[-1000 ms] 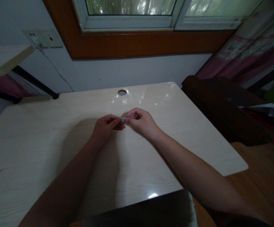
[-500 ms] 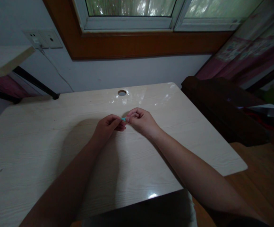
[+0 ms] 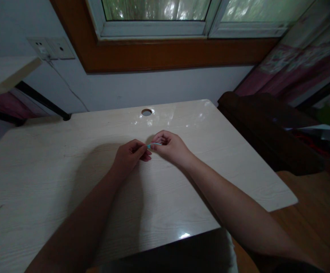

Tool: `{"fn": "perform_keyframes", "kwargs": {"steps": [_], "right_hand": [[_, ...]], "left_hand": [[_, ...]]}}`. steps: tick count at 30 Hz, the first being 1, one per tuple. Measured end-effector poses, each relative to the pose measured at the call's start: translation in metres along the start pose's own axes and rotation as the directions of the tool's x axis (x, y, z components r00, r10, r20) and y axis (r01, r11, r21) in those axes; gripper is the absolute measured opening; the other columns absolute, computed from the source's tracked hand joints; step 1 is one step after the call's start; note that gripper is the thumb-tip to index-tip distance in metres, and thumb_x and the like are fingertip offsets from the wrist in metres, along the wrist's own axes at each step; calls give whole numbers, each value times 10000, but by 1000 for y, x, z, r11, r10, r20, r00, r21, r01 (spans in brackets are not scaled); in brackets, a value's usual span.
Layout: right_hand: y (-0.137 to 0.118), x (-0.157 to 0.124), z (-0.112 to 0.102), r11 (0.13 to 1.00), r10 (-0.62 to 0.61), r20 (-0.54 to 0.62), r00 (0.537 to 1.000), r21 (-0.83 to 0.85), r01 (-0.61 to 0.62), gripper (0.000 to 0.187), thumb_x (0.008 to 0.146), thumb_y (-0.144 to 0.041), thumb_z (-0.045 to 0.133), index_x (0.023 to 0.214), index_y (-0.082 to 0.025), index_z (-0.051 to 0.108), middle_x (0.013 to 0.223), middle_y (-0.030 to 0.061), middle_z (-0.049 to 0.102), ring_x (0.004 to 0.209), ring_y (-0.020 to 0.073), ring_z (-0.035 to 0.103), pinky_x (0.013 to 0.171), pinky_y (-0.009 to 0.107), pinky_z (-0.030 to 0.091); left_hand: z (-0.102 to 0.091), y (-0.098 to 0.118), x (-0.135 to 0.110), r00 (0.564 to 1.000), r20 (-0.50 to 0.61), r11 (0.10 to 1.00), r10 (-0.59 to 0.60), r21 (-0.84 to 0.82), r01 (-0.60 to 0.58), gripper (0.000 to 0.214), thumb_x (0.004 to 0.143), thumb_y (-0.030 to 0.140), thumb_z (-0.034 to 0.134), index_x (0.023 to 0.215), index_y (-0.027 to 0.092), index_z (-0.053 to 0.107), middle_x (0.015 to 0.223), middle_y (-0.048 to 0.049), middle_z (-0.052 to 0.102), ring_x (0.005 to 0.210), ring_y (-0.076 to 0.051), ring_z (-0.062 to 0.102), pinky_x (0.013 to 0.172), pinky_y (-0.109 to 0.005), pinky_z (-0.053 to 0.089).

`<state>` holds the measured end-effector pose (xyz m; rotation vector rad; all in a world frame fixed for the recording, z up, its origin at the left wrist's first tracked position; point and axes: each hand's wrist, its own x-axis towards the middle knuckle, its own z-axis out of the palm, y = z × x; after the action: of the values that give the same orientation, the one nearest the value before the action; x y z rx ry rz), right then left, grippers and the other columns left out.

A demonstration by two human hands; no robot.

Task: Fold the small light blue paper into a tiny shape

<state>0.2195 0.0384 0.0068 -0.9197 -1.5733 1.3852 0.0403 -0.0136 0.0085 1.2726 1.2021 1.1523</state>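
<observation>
Teal strip (image 3: 151,145): small, thin, exact make too small to tell. Head view, dim light. It sits just above the middle of the frame, raised a little off the tabletop (image 3: 54,170), bridging the two hands. Left hand (image 3: 129,153): fingers curled, thumb and forefinger closed on the strip's left end. Right hand (image 3: 169,146): thumb and forefinger pinched on the other end, remaining fingers folded in. Hands are together, fingertips almost touching, both forearms running up from the lower edge of the frame. Judgement: the step in hand is fine fingertip work on the strip between two pinches. Any further handling calls for a steady, light grip, since so little of it shows to hold. Surroundings: cable hole (image 3: 146,112) in the tabletop beyond the hands, wall socket (image 3: 51,47) at upper left, window (image 3: 153,11) along the top, dark furniture (image 3: 267,129) at right.
</observation>
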Motion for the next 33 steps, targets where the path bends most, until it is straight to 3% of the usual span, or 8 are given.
{"fn": "perform_keyframes", "kwargs": {"steps": [11, 16, 25, 33], "right_hand": [[-7, 4, -10, 994, 46, 9, 999, 99, -47, 271, 651, -308, 810, 811, -182, 632, 722, -8, 636, 653, 117, 566, 616, 258, 437], [-13, 5, -14, 989, 62, -41, 997, 140, -55, 286, 629, -304, 819, 789, -181, 617, 721, -12, 642, 628, 106, 562, 611, 256, 436], [-1, 2, -7, 998, 13, 74, 997, 65, -18, 273, 686, -244, 787, 916, -203, 647, 796, 3, 694, 705, 128, 631, 684, 281, 491], [-2, 5, -6, 964, 54, -18, 998, 263, -48, 298, 682, -298, 811, 936, -204, 686, 841, 12, 708, 739, 124, 645, 756, 291, 524]], "left_hand": [[-1, 3, 1, 999, -32, 997, -22, -79, 19, 266, 825, 397, 693, 831, 137, 635, 754, -62, 738, 616, -162, 709, 623, -295, 610], [-4, 2, 4, 994, -111, 993, 18, -115, -31, 231, 850, 372, 654, 847, 142, 628, 757, -40, 719, 625, -146, 694, 617, -278, 595], [-1, -2, 4, 998, 13, 988, 60, 143, -61, 253, 825, 415, 684, 792, 165, 674, 691, -27, 710, 620, -133, 658, 627, -244, 543], [-5, 0, 4, 990, -93, 992, 107, 72, -100, 239, 847, 395, 670, 810, 159, 672, 725, -29, 711, 623, -123, 648, 641, -243, 534]]}}
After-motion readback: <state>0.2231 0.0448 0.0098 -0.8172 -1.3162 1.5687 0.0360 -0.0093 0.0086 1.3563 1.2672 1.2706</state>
